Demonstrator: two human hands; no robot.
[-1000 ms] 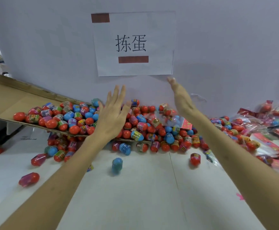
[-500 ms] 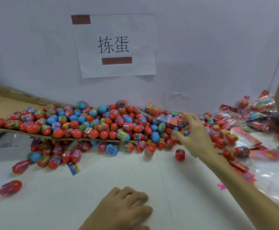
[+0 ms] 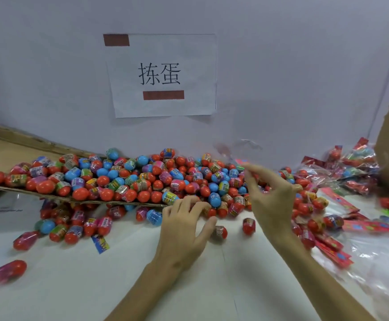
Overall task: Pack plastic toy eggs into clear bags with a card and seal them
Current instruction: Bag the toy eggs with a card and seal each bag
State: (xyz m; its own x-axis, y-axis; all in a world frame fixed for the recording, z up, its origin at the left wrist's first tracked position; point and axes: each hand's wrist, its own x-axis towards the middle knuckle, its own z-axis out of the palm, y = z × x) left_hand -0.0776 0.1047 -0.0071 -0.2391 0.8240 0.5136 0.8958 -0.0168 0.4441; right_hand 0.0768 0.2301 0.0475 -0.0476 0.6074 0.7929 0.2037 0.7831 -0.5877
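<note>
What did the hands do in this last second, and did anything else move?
Both raised hands came down. The left hand dropped to the table, then slid forward to touch the near edge of the egg pile. The right hand reached into the pile and now pinches what looks like a clear bag above it. Pile and sign stayed put.

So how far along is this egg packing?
Done: a heap of filled clear bags lies at the far right. In hand: the left hand touches the loose red and blue plastic eggs, the right hand hangs above them, perhaps pinching something blurred. Left: most of it; the egg pile is large, with red cards and empty clear bags waiting.
</note>
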